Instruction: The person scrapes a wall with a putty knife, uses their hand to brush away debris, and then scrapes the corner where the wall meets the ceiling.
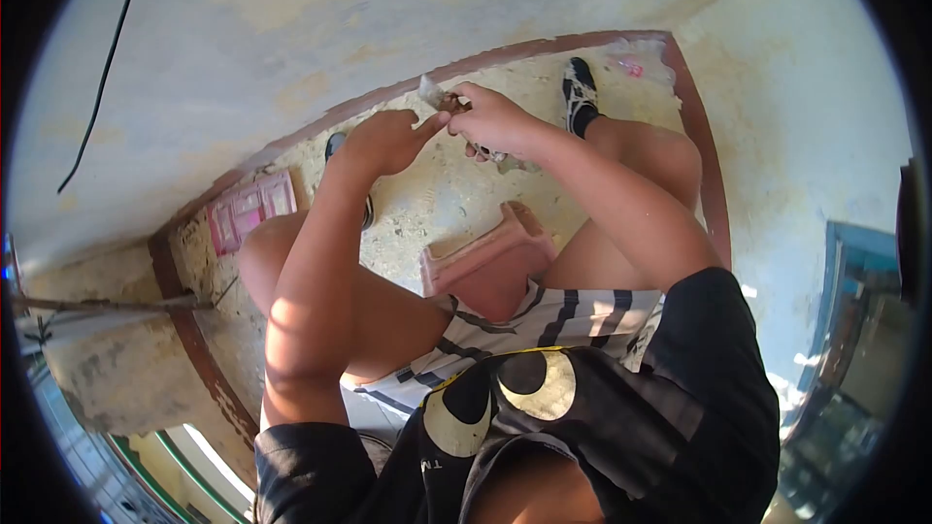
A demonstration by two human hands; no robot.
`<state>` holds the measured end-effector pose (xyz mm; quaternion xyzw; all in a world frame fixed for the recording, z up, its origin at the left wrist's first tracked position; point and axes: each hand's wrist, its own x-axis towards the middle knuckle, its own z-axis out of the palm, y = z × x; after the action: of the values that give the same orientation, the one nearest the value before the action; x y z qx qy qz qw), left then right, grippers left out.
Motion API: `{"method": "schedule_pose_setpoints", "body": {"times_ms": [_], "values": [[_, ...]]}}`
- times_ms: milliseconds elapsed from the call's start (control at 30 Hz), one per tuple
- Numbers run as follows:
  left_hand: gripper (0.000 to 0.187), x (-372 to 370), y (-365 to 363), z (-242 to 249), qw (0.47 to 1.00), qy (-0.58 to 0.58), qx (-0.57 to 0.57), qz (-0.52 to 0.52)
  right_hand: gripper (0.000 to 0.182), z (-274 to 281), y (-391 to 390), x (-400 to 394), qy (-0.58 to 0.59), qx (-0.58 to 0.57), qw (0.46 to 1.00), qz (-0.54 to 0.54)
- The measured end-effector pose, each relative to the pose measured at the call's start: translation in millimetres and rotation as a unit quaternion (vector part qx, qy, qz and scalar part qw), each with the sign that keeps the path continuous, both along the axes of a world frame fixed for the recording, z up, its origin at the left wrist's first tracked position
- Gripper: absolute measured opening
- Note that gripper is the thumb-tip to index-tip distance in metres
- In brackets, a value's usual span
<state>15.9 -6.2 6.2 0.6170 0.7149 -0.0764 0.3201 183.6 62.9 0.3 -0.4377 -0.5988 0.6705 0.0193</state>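
My right hand (492, 124) is closed around a crumpled, see-through plastic bag (429, 91). A whitish end of it sticks out past the fingers, and another crumpled part hangs below the palm. Something brownish shows at the fingertips, too small to name. My left hand (383, 143) is just to the left, its thumb stretched out to my right fingertips and apart from its bent fingers. No object shows in the left hand. Between my thighs, below both hands, stands a pink plastic piece (490, 272) with a raised rim, perhaps part of a seat.
A pink compartmented tray (250, 211) lies on the worn floor at the left, by the wall. My shoe (580, 85) rests near the far right corner, beside a small pink scrap (631, 68). A black cable (105, 68) hangs on the wall. A blue-framed opening (825, 320) is at right.
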Motion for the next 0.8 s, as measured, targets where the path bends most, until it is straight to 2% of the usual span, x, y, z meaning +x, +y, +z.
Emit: {"method": "schedule_pose_setpoints", "body": {"times_ms": [67,100,167,233,300,333,500,600,733,767,800], "values": [[0.072,8,-4,-4,0.993,-0.111,0.034,0.029,0.044,7,0,14,0.013,-0.004,1.000,-0.019],[0.072,13,-5,-10,0.994,-0.106,0.035,0.019,0.045,9,0,19,0.024,-0.013,0.999,-0.019],[0.070,17,-5,-24,0.976,-0.202,0.036,0.070,0.045,13,-1,26,0.031,-0.011,0.999,-0.029],[0.063,22,-1,-23,0.973,-0.218,0.012,0.079,0.045,7,0,29,0.032,-0.052,0.997,-0.037],[0.056,26,2,-20,0.947,-0.301,0.004,0.110,0.045,-2,-3,28,0.051,-0.054,0.996,-0.057],[0.048,27,4,-17,0.944,-0.305,-0.006,0.129,0.045,-7,-4,25,0.062,-0.057,0.994,-0.071],[0.040,26,13,-17,0.912,-0.361,0.022,0.196,0.053,-17,0,15,0.116,-0.071,0.984,-0.118],[0.033,28,18,-16,0.837,-0.474,0.027,0.271,0.064,-17,2,10,0.171,-0.080,0.973,-0.132],[0.043,23,24,-24,0.835,-0.466,0.005,0.291,0.060,-16,1,4,0.165,-0.104,0.969,-0.149],[0.049,23,25,-27,0.909,-0.324,0.088,0.246,0.057,-18,1,2,0.170,-0.110,0.963,-0.176],[0.055,21,27,-28,0.952,-0.170,0.167,0.191,0.053,-21,2,-1,0.175,-0.115,0.956,-0.205]]}}
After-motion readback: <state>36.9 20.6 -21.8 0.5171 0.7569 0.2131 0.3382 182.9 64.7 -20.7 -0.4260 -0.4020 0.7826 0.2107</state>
